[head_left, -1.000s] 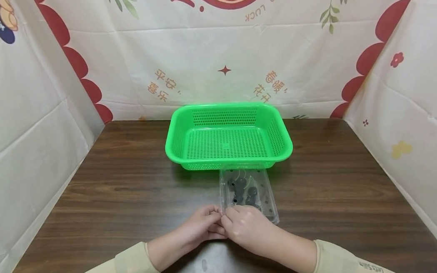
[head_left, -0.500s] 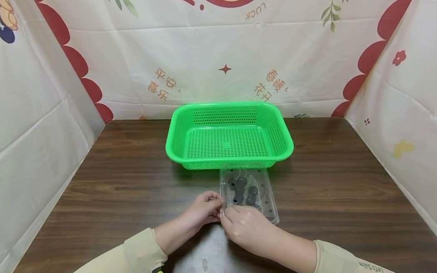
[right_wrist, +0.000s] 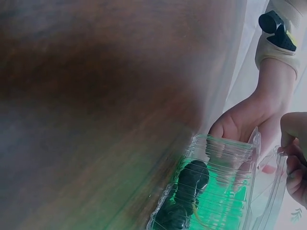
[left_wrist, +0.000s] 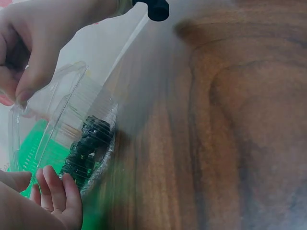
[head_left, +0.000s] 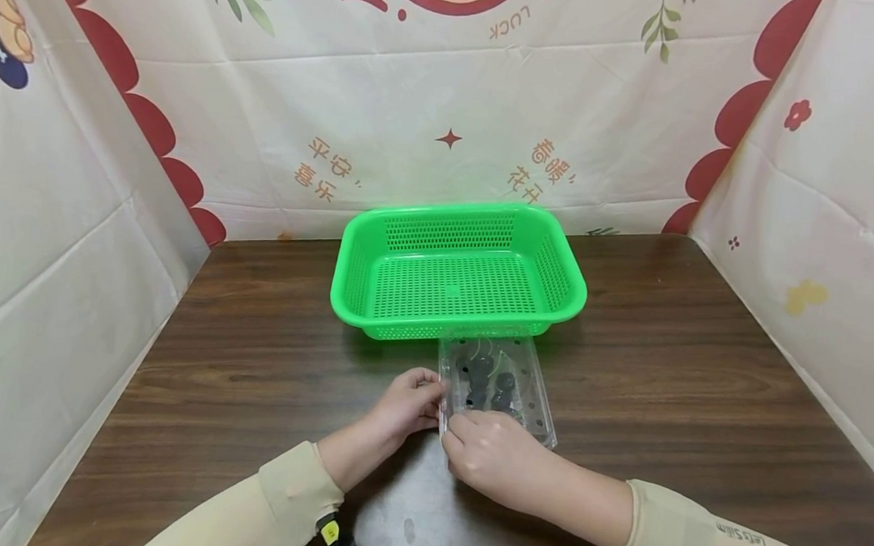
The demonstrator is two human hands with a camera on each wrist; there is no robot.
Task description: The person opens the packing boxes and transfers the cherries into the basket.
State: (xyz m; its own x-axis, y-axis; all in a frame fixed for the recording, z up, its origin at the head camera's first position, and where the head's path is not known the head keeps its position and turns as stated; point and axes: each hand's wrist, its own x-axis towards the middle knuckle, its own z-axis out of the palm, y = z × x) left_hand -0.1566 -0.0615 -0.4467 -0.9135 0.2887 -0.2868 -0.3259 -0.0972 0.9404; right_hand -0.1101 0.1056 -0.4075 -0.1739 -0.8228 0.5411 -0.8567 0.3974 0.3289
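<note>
A clear plastic clamshell box (head_left: 535, 392) lies on the table in front of the green basket, with dark round fruits (right_wrist: 193, 177) inside; thin green stems show among them. My right hand (head_left: 497, 456) pinches the near left corner of its lid between thumb and fingers. Both wrist views show a gap between the lid's edge and the lower tray's rim at that corner. Farther along the left edge, my left hand (head_left: 408, 409) holds the box, thumb at the rim and fingers (left_wrist: 57, 191) against the tray's ribbed side. The right hand covers the box's near edge in the head view.
A green slotted plastic basket (head_left: 574, 294) with nothing in it stands just behind the box, its front rim overlapping the box's far end. The brown wood-grain table (head_left: 663, 387) is walled by printed white cloth (head_left: 448, 98) at the back and sides.
My left hand has slid away from me along the box's left edge, leaving the near corner beside the right hand. The right hand, box and basket stay about where they were.
</note>
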